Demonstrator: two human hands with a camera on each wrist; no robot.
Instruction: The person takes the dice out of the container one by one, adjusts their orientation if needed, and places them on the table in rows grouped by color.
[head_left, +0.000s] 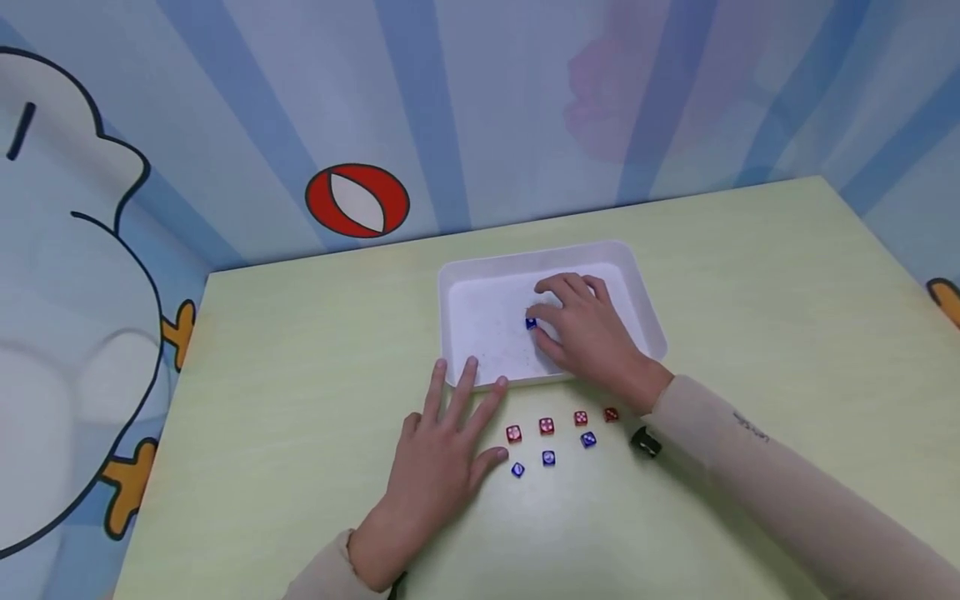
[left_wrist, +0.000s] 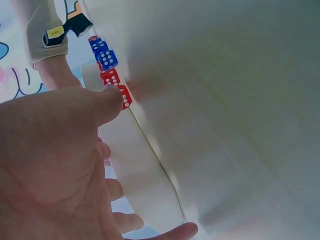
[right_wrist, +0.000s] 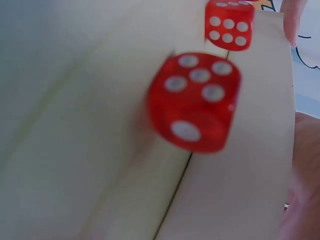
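Inside the white tray (head_left: 480, 321), my right hand (head_left: 592, 333) pinches a blue die (head_left: 531, 324) between thumb and index finger. My left hand (head_left: 435, 462) is spread out flat, its fingertips at the tray's near left edge and its thumb beside the dice. Several red dice (head_left: 547, 426) form a row on the table just in front of the tray. Nearer to me lie three blue dice (head_left: 549, 458). White-dotted red dice (right_wrist: 195, 102) appear large in the right wrist view, where the pinched die is hidden. In the left wrist view, the left thumb overlaps a red die (left_wrist: 125, 97).
The pale yellow-green table (head_left: 315, 367) reaches back to a blue striped wall (head_left: 510, 108) with cartoon pictures. A dark wrist device (head_left: 646, 442) sits under the right wrist, close to the right end of the red row.
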